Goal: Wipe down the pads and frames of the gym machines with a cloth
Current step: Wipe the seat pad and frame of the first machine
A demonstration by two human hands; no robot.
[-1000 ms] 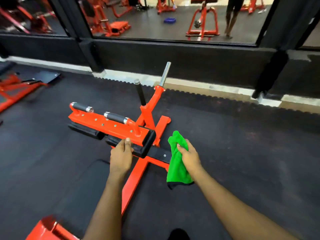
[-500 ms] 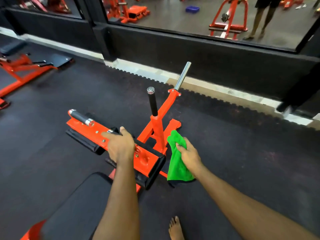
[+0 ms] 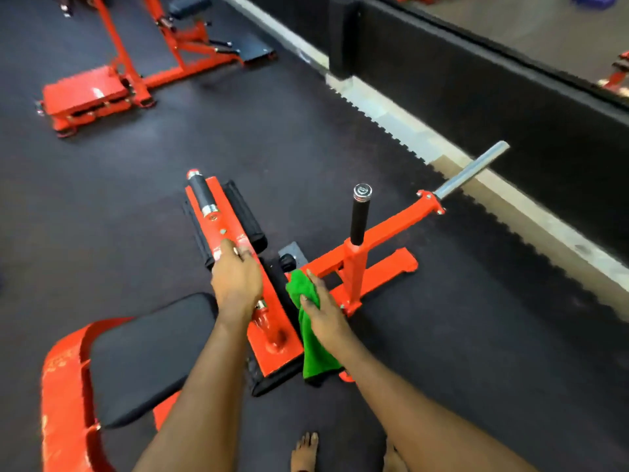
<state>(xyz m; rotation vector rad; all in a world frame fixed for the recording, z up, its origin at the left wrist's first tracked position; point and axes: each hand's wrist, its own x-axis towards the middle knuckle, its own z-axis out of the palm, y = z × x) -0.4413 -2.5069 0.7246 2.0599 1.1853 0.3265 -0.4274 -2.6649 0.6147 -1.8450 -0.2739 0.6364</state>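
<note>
"Cloth (image 3: 318, 359), green: pinched in the right hand (image 3: 325, 313), pressed to the right edge of the orange plate (image 3: 235, 233), tail hanging," the observer notes.

"Left hand (image 3: 236, 284)?" asks the checker.

"Palm down on the plate's top. Whether it clasps anything beneath, cannot tell."

"Advice for the wipe?"

"Brace with the left and run a bunched fold along the edge, then the black pads (image 3: 246, 212) under it (seams likely hold sweat)."

"Surroundings?"

"Dark rubber floor (image 3: 476, 335), seat pad (image 3: 146, 356) near left, another orange machine (image 3: 85, 90) far left, black wall (image 3: 510, 107) right."
</note>
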